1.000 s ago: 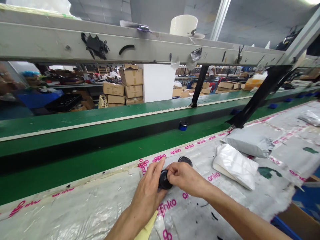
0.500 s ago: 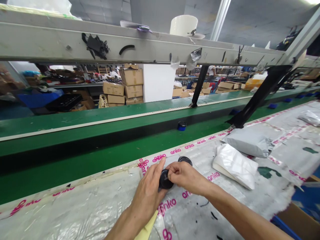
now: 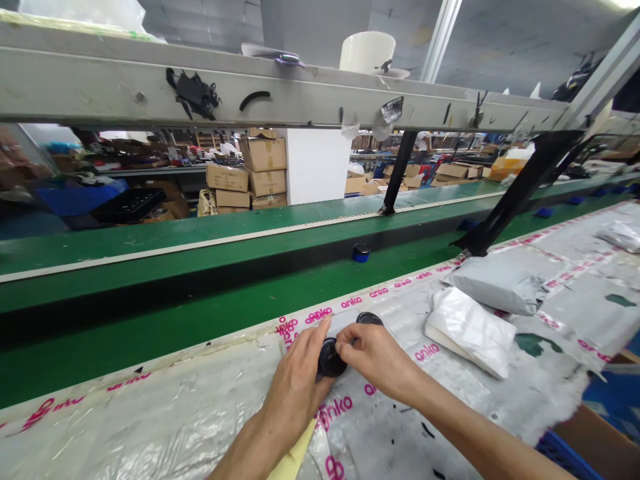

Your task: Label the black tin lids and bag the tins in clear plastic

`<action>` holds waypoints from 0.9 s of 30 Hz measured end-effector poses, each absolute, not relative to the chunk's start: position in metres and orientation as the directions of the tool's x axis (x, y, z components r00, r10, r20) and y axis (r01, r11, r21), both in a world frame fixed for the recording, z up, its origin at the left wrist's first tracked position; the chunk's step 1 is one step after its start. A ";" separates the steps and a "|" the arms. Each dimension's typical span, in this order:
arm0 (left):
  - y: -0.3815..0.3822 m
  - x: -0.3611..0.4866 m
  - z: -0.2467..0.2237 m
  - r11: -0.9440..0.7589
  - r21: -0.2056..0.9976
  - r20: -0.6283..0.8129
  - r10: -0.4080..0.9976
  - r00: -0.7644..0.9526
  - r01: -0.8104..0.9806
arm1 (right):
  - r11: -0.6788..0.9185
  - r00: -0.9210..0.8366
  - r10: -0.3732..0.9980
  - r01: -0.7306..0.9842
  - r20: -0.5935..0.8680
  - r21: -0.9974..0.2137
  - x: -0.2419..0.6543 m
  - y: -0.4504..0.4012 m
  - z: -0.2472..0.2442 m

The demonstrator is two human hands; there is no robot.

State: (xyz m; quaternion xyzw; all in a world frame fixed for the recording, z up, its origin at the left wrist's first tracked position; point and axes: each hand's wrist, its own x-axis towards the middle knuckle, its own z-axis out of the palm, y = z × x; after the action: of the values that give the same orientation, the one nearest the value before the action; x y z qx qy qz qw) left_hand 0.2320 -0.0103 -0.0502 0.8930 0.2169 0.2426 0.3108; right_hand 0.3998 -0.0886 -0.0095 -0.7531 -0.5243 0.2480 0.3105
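Note:
A round black disc, perhaps a lid or cap, stands between my left hand and my right hand. My left hand grips its near side, and the fingers of my right hand pinch its top, partly hiding it. Just behind my right hand, a second black disc lies flat on the plastic-covered table. A yellow strip shows under my left wrist.
A grey mailer bag and a white plastic-wrapped package lie to the right. Beyond the table edge run green conveyor belts with a small blue cap. A grey beam crosses above, with stacked cardboard boxes behind.
The fingers of my right hand have shifted slightly on the black disc. My left hand and the disc stay almost in place.

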 end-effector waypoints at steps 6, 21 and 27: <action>-0.010 0.232 -0.051 -0.714 0.658 0.299 0.540 0.787 0.240 | -0.223 0.303 0.951 0.526 -0.064 -0.821 0.401 -0.086 -0.020; -0.001 0.220 -0.037 -0.644 0.702 0.188 0.578 0.794 0.303 | -0.183 0.378 0.921 0.630 0.092 -0.755 0.398 -0.100 -0.012; 0.016 0.200 0.007 -0.690 0.632 0.287 0.631 0.721 0.352 | -0.206 0.325 0.946 0.633 0.014 -0.746 0.358 -0.126 -0.022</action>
State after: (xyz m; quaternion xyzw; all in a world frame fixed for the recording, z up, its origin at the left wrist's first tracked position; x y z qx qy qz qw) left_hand 0.2004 0.0161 0.0072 0.8848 0.2777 0.2497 0.2788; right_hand 0.3584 -0.1259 -0.0222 -0.7412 -0.5325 0.2322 0.3364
